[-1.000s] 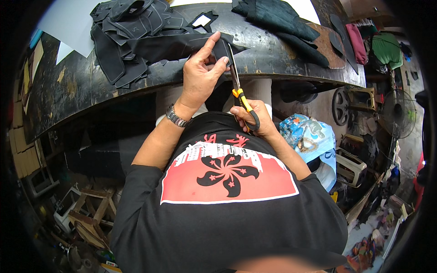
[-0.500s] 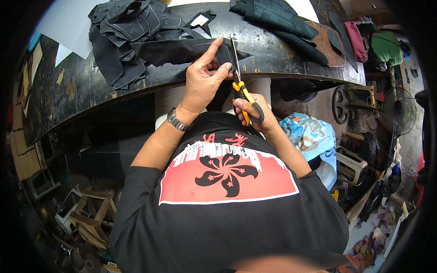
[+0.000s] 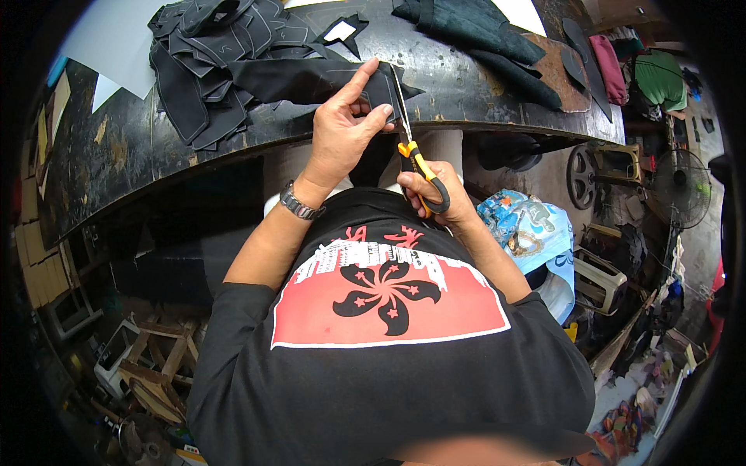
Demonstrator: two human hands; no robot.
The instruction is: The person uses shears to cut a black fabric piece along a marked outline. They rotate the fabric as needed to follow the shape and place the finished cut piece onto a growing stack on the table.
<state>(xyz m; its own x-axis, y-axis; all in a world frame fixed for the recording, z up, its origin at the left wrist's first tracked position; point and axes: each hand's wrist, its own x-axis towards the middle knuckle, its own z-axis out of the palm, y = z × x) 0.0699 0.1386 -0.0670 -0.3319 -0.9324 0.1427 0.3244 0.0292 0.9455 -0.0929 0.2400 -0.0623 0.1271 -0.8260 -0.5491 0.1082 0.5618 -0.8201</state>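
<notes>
My left hand (image 3: 346, 128) pinches a strip of black leather-like material (image 3: 287, 82) near its right end, index finger stretched along it and thumb at its near edge. Pale outlines are drawn on the strip. In my right hand (image 3: 439, 190) is a pair of scissors (image 3: 412, 147) with yellow and black handles. Their blades point away from me and lie across the strip just right of my left fingertips. A pointed end of the material sticks out beyond the blades. Whether the blades are fully closed is hard to see.
A heap of black cut pieces (image 3: 210, 62) with pale outlines lies at the table's left. Folded dark material (image 3: 474, 39) and a brown board (image 3: 571, 85) are at the right. The worn black table (image 3: 148, 147) has a curved-looking near edge. A fan (image 3: 680, 186) stands at right.
The scissor blades have drawn closer together over the strip. My left hand and the strip have shifted slightly left and away from me.
</notes>
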